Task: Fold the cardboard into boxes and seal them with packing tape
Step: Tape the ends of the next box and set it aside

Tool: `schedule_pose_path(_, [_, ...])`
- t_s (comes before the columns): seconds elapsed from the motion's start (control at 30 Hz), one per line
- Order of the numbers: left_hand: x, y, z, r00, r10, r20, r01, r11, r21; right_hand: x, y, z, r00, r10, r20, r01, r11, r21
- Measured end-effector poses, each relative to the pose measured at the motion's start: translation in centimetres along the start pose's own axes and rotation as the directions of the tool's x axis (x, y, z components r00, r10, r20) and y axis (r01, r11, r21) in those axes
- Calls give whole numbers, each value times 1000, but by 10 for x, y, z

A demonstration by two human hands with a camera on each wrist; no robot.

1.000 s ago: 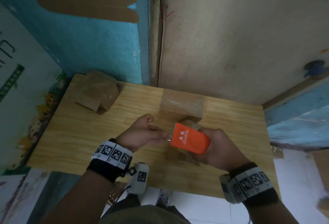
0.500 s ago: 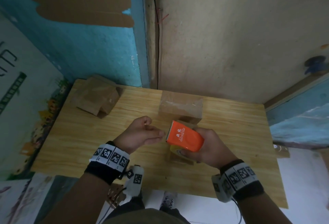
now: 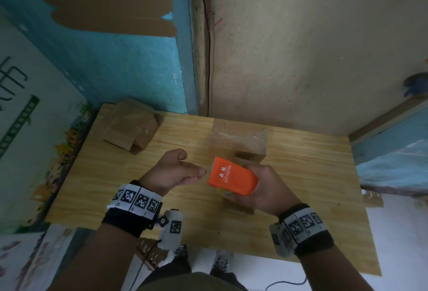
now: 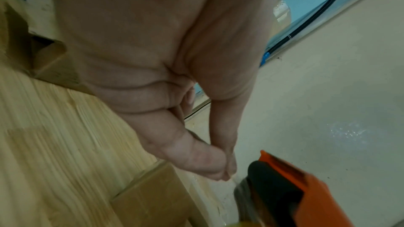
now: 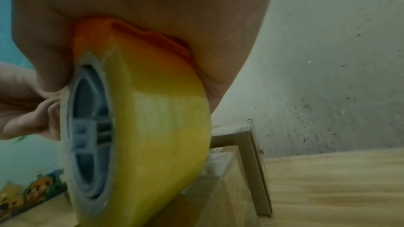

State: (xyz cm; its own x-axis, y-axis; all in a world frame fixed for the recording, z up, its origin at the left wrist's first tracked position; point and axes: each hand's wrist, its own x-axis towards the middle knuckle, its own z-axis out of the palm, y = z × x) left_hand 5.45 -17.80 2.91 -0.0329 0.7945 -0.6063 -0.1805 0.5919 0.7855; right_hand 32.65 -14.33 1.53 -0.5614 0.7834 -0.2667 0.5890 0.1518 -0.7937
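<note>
Orange plastic covers the tape dispenser (image 3: 232, 175), which the right hand (image 3: 261, 186) clasps around its body, the yellowish roll (image 5: 153, 127) beneath, held above a small cardboard box (image 3: 238, 205) on the table (image 3: 92, 175). The left hand (image 3: 176, 171) reaches its fingertips (image 4: 225, 170) to the cutter edge, thumb and forefinger pressed together; whether its grip already has the clear tape end I cannot tell. Just behind stands a box wrapped in glossy tape (image 3: 238, 140), and a folded carton (image 3: 129, 128) lies well apart at the far left corner. The step in hand seems to be drawing out a strip: best pull it straight and taut, keep the sticky side off the fingers, and centre it on the seam before pressing down.
</note>
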Motion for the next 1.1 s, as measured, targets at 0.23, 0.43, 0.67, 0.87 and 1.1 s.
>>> schedule_pose_path(0.23, [-8,-16,4,976,67,207,-35,988,-153,-5,7,-5,999,20,-31,-17,996,83])
schedule_pose_path(0.43, [-10,-35,29,983,149,108,-165,973,161,1,-1,-2,1000,-29,5,29,998,-48])
schedule_pose_path(0.67, [-12,-19,5,997,3,71,2,998,-65,-5,-5,-19,997,-36,61,42,995,-94])
schedule_pose_path(0.87, [-2,0,5,1000,3,20,-5,994,109,-11,-18,-31,998,-54,13,55,993,-107])
schedule_pose_path(1.1, [-2,22,-60,994,-17,-109,31,991,128,-32,-5,-65,998,61,-28,-63,995,-80])
